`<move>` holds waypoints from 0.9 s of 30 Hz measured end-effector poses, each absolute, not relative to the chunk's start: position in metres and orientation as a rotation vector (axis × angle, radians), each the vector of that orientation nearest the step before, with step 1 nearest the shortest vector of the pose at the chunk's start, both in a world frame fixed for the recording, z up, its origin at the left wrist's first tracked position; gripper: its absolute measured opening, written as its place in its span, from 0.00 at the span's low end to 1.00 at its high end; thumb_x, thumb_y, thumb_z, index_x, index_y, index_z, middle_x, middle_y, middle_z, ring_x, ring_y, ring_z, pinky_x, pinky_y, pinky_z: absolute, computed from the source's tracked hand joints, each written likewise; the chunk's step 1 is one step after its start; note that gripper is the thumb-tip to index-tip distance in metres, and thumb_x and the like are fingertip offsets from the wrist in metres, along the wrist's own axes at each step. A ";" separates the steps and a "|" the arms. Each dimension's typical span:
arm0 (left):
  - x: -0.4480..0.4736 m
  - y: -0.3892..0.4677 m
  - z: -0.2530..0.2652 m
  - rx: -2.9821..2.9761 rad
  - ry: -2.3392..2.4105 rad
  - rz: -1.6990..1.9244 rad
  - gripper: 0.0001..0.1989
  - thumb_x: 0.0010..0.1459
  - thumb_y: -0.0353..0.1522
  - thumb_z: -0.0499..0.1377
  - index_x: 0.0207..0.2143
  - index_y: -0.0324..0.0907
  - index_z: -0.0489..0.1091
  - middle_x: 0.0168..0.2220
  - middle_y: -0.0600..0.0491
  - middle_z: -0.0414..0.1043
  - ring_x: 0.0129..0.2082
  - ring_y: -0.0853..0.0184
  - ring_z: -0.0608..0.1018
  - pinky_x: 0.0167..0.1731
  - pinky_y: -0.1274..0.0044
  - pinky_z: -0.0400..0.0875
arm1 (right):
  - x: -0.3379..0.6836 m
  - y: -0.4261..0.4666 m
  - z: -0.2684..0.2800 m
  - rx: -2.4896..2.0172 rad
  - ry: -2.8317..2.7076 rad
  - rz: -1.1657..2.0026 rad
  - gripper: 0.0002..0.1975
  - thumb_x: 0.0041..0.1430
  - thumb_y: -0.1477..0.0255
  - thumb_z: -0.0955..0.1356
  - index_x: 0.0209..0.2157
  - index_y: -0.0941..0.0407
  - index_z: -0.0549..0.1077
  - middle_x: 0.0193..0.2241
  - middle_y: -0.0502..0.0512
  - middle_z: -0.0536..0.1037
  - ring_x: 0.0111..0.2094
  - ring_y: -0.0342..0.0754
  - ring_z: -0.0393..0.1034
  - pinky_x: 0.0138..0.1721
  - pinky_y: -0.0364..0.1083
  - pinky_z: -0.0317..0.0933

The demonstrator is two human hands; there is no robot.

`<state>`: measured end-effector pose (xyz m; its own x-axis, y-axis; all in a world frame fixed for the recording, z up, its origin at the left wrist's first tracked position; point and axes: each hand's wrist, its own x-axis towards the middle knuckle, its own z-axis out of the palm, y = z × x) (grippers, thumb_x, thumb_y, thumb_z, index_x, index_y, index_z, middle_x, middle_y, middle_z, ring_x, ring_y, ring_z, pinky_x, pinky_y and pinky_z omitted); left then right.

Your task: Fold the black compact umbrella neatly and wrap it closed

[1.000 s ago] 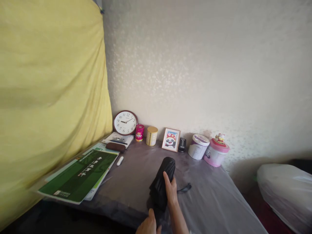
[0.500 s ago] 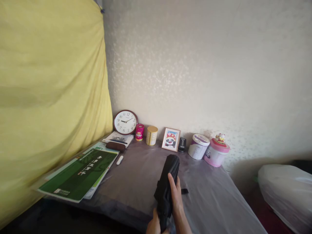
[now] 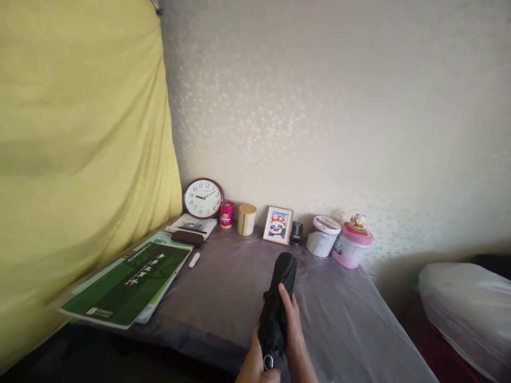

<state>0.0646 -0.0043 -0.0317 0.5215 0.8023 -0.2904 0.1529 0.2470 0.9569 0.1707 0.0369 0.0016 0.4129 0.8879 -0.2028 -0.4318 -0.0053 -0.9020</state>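
Observation:
A folded black umbrella [image 3: 275, 308] is held up over the front of the table, its top pointing away from me and a round silver-rimmed button showing on its handle. My left hand [image 3: 253, 361] is closed around the handle at the bottom of the view. Along the right side of the folded cloth, my right hand [image 3: 293, 324] wraps the canopy, thumb on the near face. The fingers behind the umbrella are hidden.
Against the wall stand a clock [image 3: 203, 198], a pink can [image 3: 226, 215], a yellow-lidded can [image 3: 246, 220], a framed panda picture [image 3: 278, 225] and two tubs [image 3: 323, 237]. A green book [image 3: 131, 284] lies left, near a white stick-like object [image 3: 194, 260]. A yellow curtain [image 3: 88, 149] hangs left.
The umbrella has turned in my hands, so its handle button now faces me. The strap that stuck out at the right no longer shows there. The view has shifted slightly.

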 end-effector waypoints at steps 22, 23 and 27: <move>0.054 0.002 -0.053 1.712 1.030 0.691 0.47 0.41 0.25 0.55 0.62 0.40 0.35 0.58 0.39 0.54 0.51 0.57 0.69 0.50 0.69 0.61 | 0.167 0.033 -0.009 -1.351 -0.493 0.980 0.27 0.41 0.54 0.71 0.39 0.58 0.69 0.26 0.49 0.76 0.28 0.48 0.71 0.30 0.44 0.65; 0.053 0.003 -0.047 1.596 0.957 0.675 0.47 0.41 0.26 0.55 0.62 0.42 0.35 0.53 0.42 0.62 0.44 0.60 0.74 0.45 0.69 0.65 | 0.165 0.031 -0.005 -1.306 -0.463 1.035 0.27 0.41 0.54 0.71 0.38 0.58 0.70 0.24 0.49 0.75 0.26 0.48 0.70 0.28 0.45 0.64; 0.051 0.002 -0.030 1.179 0.733 0.460 0.41 0.45 0.28 0.53 0.61 0.43 0.39 0.25 0.60 0.67 0.17 0.73 0.69 0.22 0.79 0.66 | 0.163 0.028 0.003 -1.177 -0.454 1.197 0.26 0.42 0.52 0.70 0.36 0.59 0.72 0.19 0.48 0.73 0.20 0.46 0.67 0.23 0.45 0.63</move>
